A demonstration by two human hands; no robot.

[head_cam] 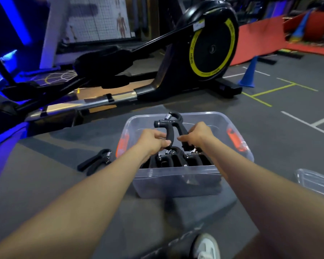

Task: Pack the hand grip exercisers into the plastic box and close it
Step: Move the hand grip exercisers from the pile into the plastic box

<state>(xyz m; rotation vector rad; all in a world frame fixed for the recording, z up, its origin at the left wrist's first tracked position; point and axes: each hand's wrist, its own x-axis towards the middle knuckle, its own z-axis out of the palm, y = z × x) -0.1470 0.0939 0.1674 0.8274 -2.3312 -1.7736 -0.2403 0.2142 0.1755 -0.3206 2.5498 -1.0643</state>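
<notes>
A clear plastic box with orange latches stands open on a grey surface in front of me. Both hands hold one black hand grip exerciser upright over the box. My left hand grips its left handle and my right hand grips its right handle. Several black exercisers stand packed inside the box near its front wall. Another exerciser lies on the surface just left of the box.
The clear lid lies at the right edge. A black elliptical trainer with a yellow-ringed wheel stands behind the box. A blue cone and red mats are further back. A white wheel shows at the bottom.
</notes>
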